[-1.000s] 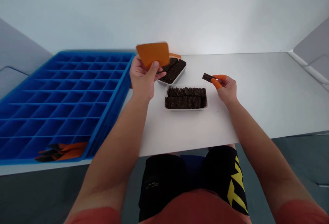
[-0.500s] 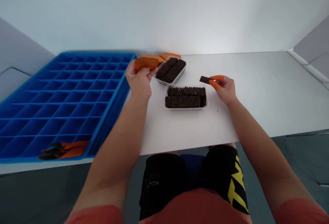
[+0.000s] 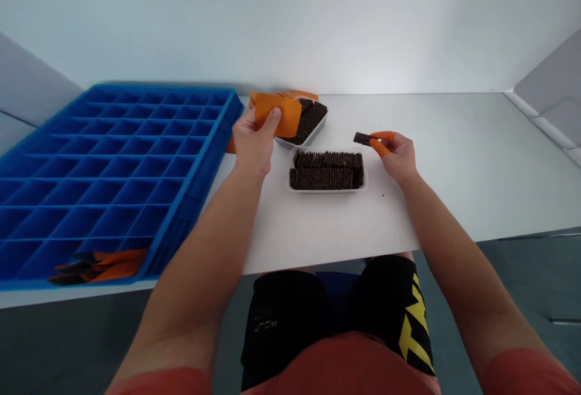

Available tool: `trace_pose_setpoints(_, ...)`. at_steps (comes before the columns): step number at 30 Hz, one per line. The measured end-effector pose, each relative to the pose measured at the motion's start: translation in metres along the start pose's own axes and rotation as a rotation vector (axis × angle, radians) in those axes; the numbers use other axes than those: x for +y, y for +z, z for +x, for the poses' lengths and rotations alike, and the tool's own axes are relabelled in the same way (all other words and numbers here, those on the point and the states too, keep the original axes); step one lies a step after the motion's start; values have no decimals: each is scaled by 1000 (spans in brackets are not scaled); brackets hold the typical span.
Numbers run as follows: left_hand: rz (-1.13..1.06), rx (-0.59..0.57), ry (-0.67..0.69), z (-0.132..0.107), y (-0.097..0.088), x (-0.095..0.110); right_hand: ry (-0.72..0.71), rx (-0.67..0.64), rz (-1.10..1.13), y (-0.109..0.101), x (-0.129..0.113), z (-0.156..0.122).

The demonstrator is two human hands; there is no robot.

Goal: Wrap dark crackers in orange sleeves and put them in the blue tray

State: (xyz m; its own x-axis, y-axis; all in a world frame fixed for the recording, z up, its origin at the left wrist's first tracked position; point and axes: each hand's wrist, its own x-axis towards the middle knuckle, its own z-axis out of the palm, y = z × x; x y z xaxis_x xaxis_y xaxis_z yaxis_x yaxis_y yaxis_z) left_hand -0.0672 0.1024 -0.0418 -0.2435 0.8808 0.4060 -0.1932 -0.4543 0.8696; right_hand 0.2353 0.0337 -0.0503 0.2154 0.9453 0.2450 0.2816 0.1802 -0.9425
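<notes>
One orange pouch (image 3: 287, 118), seemingly, has turned.

Tubs, qty 2: near tub (image 3: 327, 191) + far tub (image 3: 316, 131) just behind it. Near tub: 2 rows dark strips (image 3: 322, 179), dozens, too tight for exact ct. Far tub: also 2 rows, strip no. unreadable. R of near tub: 1 loose strip (image 3: 362, 138) in R grip (image 3: 394, 148), w/ 2 orange finger covers (image 3: 384, 135) on, + 1 crumb (image 3: 383, 195). Back-left of near tub: 1 orange piece (image 3: 288, 115) in L grip (image 3: 253, 138); orange pcs (image 3: 297, 93) behind, multiple, ct unclear. L of near tub: min. 1 blue tray (image 3: 189, 201), min. 2 black-orange pcs (image 3: 118, 267) in it, overlapping. 1 table (image 3: 458, 171) under near tub.
</notes>
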Motion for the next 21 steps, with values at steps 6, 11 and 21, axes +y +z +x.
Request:
trace_pose_setpoints(6,75,-94,82,-9,6,6,17,-6,-20,0,-2,0)
trace_pose_setpoints(11,150,-103,128,-17,12,7,18,-31,-33,-1,-3,0)
trace_pose_setpoints(21,186,-193,111,-27,21,14,29,-33,-47,0,-10,-2)
